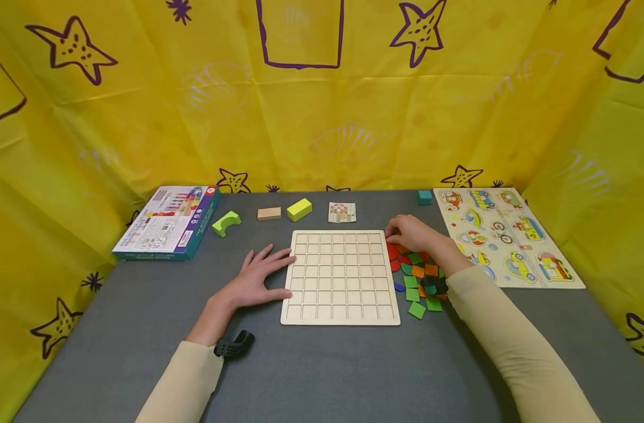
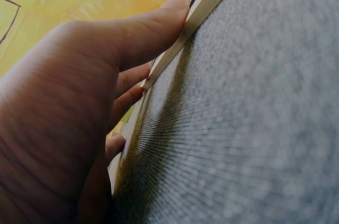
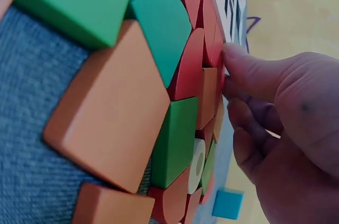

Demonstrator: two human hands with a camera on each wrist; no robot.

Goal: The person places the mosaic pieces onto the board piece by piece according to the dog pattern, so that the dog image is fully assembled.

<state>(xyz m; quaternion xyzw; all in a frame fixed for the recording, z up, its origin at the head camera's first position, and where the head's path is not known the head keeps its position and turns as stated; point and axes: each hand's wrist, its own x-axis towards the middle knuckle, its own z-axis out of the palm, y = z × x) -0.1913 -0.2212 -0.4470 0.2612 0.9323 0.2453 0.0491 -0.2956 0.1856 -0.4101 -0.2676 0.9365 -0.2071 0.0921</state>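
Grid board lies flat on the table, directly before the person. Left hand: fingers spread and straight, thumb tip over the board's left rim; it grips nothing. Keep this contact light; firm pressure would probably shift the board. Loose coloured pieces lie beside the board's right edge, green squares nearest. A black wrist device masks some of them, so the count cannot be established.

Right hand, near the board's far right corner: fingers curled, thumb tip against red pieces. Whether a piece is pinched cannot be told; the hand itself conceals the contact. For a clean pick, take one piece by opposite edges and raise it straight up, so that its neighbours are not dragged.

Farther right, the right forearm covers part of the picture board. Beyond the grid, a printed card lies on the table; its details are too small to read.
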